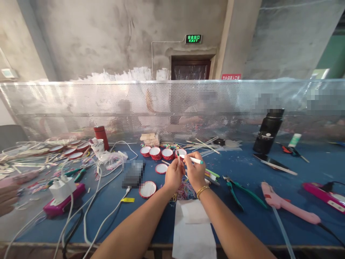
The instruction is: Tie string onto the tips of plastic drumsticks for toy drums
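Over the middle of the blue table, my two hands meet. My right hand (195, 171), with a gold bracelet at the wrist, grips a white marker pen (192, 158) with a teal end pointing right. In my left hand (174, 175) is a thin stick (178, 155) with a dark green end, pinched upright beside the pen's left end; its exact kind is unclear. Below the hands lie a tangle of coloured strings (186, 190) and a white paper sheet (193, 230). Just beyond them stand several red-rimmed round lids (167, 154).
Left are a power strip (48, 210) with cables, a phone (134, 174) and a red flask (100, 136). Right are green-handled pliers (249, 194), a pink glue gun (291, 207) and a black bottle (269, 131). A perforated divider (161, 108) crosses behind. Another person's hand (8, 199) shows far left.
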Motion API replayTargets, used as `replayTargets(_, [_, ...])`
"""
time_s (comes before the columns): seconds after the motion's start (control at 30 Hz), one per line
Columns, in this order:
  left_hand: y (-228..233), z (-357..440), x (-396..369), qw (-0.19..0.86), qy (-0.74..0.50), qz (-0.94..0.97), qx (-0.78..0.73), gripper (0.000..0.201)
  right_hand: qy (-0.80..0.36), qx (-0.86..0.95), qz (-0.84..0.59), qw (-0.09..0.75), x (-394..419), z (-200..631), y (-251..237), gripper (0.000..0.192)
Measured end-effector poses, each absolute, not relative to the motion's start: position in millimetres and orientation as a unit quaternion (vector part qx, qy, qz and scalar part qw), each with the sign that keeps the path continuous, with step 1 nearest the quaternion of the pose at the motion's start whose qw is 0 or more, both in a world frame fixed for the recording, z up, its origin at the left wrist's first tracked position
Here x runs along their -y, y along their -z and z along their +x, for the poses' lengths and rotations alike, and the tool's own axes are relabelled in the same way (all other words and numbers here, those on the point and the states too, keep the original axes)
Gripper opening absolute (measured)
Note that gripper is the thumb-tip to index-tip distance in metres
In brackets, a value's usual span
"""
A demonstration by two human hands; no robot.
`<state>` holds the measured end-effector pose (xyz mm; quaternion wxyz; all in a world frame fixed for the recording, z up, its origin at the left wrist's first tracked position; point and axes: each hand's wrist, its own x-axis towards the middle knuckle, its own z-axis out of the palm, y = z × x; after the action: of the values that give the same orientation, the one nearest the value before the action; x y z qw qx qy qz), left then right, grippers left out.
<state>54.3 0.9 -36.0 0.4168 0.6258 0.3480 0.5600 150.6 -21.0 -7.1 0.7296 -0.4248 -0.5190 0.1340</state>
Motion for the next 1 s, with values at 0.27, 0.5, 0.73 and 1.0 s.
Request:
replayTargets(0.27, [33.8,54.4,0.0,0.408,-0.560,0.625,-0.361,0.047,-0.142,0.530,-0.422,0.721,19.4,149.5,9.1,0.024])
replayTargets(0.5, [34.1,54.1,-0.1,0.429,-0.569,0.614,-0.340,0.041,-0.115,0.509,-0.442,0.730,20.1,150.9,6.8,0.026])
replayTargets(0.73, [37.9,53.5,-2.4,0.415,-0.564,0.616,-0.362,0.046,-0.133,0.532,-0.417,0.725,20.4,148.9,7.5,0.026])
replayTargets(1.0, [38.0,53.4,-1.3,0.428,-0.558,0.611,-0.362,0.044,-0.122,0.508,-0.441,0.730,18.2,151.1,10.0,0.027])
